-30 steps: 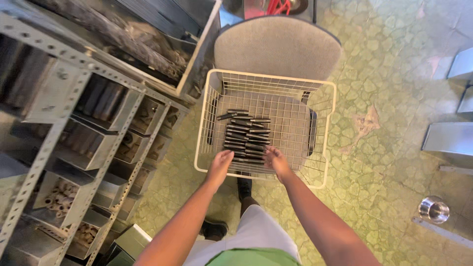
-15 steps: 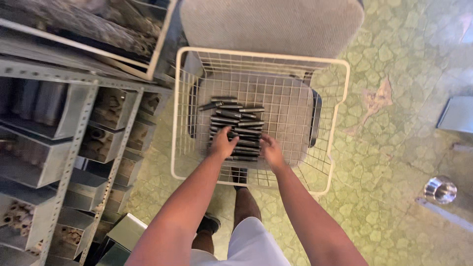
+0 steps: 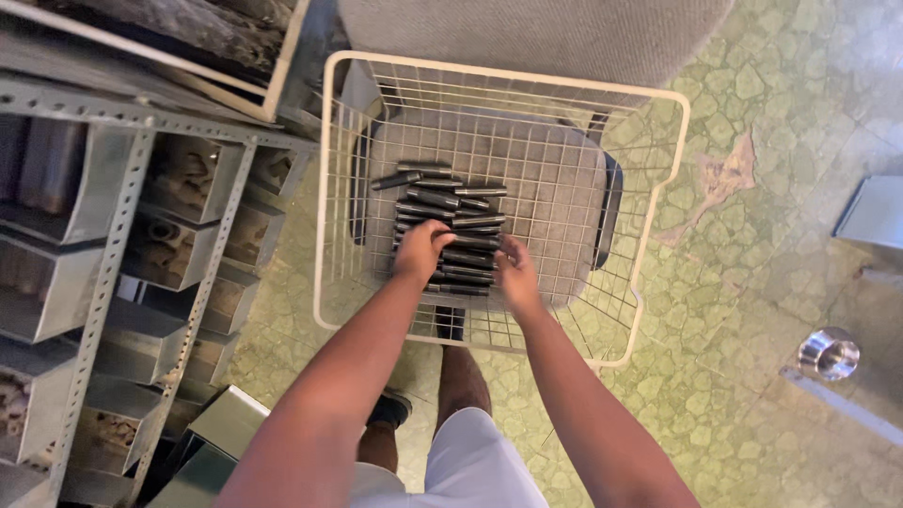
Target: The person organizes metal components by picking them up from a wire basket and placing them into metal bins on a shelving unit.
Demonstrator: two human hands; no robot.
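Note:
A white wire basket rests on the seat of a grey padded chair. Several dark metal rods lie stacked side by side on the basket's floor. My left hand is inside the basket with its fingers curled over the near rods on the stack's left side. My right hand is at the stack's right side, fingers bent against the rod ends. Whether either hand has a rod lifted cannot be told.
A grey perforated metal rack with several bins of small parts stands at the left. A shiny metal cup and grey metal pieces lie on the green stone-patterned floor at the right. My legs and a dark shoe are below.
Both hands have moved from the basket's near rim deeper in, onto the stack of rods. The view has shifted closer to the basket.

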